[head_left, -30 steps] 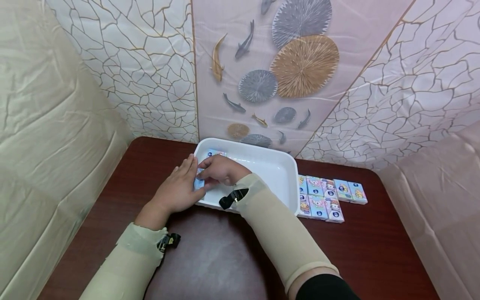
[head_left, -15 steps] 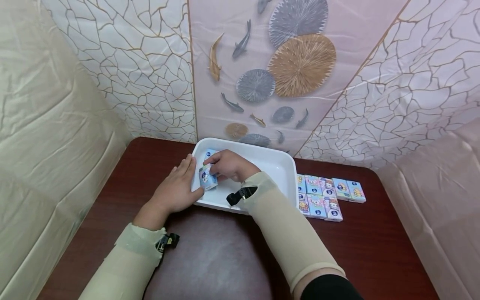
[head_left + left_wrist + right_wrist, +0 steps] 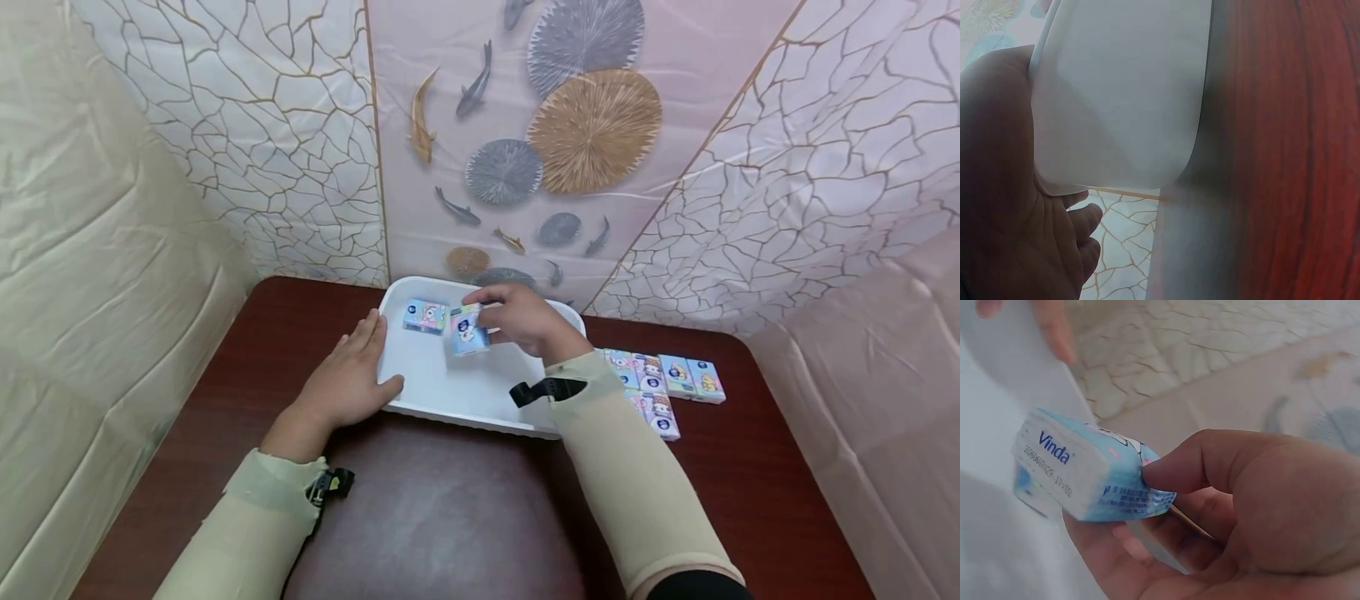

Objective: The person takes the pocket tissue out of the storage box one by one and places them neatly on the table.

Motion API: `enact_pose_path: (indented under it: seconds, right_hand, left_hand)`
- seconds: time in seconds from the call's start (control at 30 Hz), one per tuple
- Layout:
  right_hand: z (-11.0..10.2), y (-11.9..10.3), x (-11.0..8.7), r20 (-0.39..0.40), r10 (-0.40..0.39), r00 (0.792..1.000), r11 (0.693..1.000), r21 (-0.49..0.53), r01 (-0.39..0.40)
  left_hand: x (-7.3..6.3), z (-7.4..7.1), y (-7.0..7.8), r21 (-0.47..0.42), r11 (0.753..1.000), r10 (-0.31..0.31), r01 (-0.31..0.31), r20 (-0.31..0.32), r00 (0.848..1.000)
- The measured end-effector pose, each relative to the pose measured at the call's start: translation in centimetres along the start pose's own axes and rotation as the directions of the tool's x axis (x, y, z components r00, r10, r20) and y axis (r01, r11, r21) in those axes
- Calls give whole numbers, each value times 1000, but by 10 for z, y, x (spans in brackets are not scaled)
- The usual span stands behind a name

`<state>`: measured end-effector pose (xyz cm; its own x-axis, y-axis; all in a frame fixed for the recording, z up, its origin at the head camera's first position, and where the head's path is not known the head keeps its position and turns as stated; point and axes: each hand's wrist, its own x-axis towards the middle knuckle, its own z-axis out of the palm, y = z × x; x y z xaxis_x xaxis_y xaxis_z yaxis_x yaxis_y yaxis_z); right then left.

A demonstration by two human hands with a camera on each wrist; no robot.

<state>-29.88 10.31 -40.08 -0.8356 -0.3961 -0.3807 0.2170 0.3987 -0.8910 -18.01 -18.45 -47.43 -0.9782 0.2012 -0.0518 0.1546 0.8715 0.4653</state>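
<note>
A light-blue Vinda tissue pack (image 3: 468, 332) with a cartoon print is pinched between thumb and fingers of my right hand (image 3: 525, 321), over the white tray (image 3: 465, 400). The right wrist view shows the printed white end of this pack (image 3: 1079, 465), tilted, with the thumb on its side. Left of it, a second tissue pack (image 3: 425, 317) lies in the tray's back left corner. My left hand (image 3: 348, 375) rests along the tray's left wall, fingers straight, thumb at the front corner. In the left wrist view the palm (image 3: 1010, 187) lies against the tray's outer side.
Several more tissue packs (image 3: 678, 377) sit in rows on the dark red-brown table (image 3: 225, 375) right of the tray, partly hidden by the right forearm. A patterned cloth (image 3: 300, 150) hangs behind the table, with beige cloth at both sides.
My right hand has drawn the tissue pack away from the tray's left wall, rightward toward the tray's middle, uncovering the pack in the corner. The left hand stays at the tray's left wall.
</note>
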Motion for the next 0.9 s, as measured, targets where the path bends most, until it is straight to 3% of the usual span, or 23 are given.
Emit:
enact_pose_path:
  seconds: [0.23,0.43,0.6,0.9]
  right_hand:
    - [-35,12,-34,-57,-44,997,998,52,47]
    - [-60,31,-62,-155,-59,986,997,39,66]
    - [-79,51,-87,-212,-32,977,999,19,37]
    - [-119,93,-141,-262,-56,964,997,44,70]
  left_hand:
    - [-1,0,0,3,1000,1,-1,1,1000]
    - [-2,-1,2,-5,1000,-2,2,2,1000]
    - [-2,-1,3,-10,1000,-3,3,9,1000]
    - [-1,0,1,2,1000,-6,6,8,1000]
